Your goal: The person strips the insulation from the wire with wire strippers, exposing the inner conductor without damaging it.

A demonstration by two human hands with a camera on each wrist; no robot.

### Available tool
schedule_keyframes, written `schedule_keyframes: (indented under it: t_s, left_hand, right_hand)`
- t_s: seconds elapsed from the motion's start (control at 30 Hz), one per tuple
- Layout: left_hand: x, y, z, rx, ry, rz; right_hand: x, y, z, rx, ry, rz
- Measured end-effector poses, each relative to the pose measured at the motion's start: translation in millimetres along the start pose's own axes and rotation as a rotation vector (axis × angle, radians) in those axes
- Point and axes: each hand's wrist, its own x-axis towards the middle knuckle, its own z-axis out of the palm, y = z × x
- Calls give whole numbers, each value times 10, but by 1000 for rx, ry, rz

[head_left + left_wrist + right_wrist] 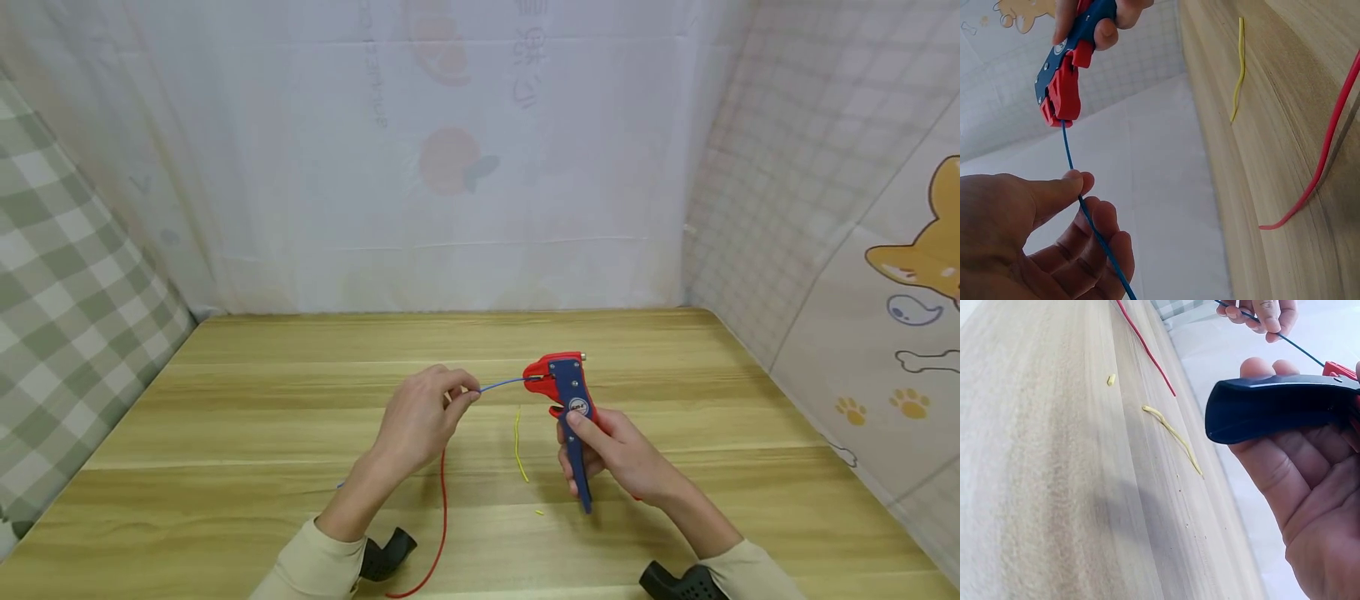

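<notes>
Pale sleeves (313, 560) are seen nearest. The wire stripper (567, 377) is grasped aloft in the right hand (618, 454), its mouth presumably turned leftward for access. A red wire (445, 500) is seen below. The blue wire (501, 384), its end inside the mouth, is pinched by the left hand (420, 417), apparently for steadiness. Yellow scraps (517, 442) are laid apart.

Before you stretched a wooden table (262, 417), its grain running side to side. On it you had a red wire (445, 510) in a long curve, a yellow wire (517, 446) to its right and a yellow scrap (539, 512) nearer you. A white curtain (315, 217) with fruit prints (448, 162) hung beyond. Green-checked cloth (75, 275) rose on your left; the right wall (810, 275) bore bones (930, 362) and paw prints (911, 403).
</notes>
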Motion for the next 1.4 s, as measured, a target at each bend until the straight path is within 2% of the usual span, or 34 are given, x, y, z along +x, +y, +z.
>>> schedule_keyframes:
  t_s: [0.47, 0.73, 1.13, 1.4]
  left_hand:
    - [-4, 9, 2, -4, -14, -9]
    - [1, 11, -7, -7, -13, 16]
    - [-11, 7, -25, -3, -46, 0]
    - [3, 17, -98, -116, -90, -22]
  right_hand:
    - [-9, -6, 18, -20, 4, -30]
    - [-7, -9, 44, -57, 35, -36]
    - [-17, 7, 107, -68, 82, -22]
    - [-29, -26, 144, -102, 109, -25]
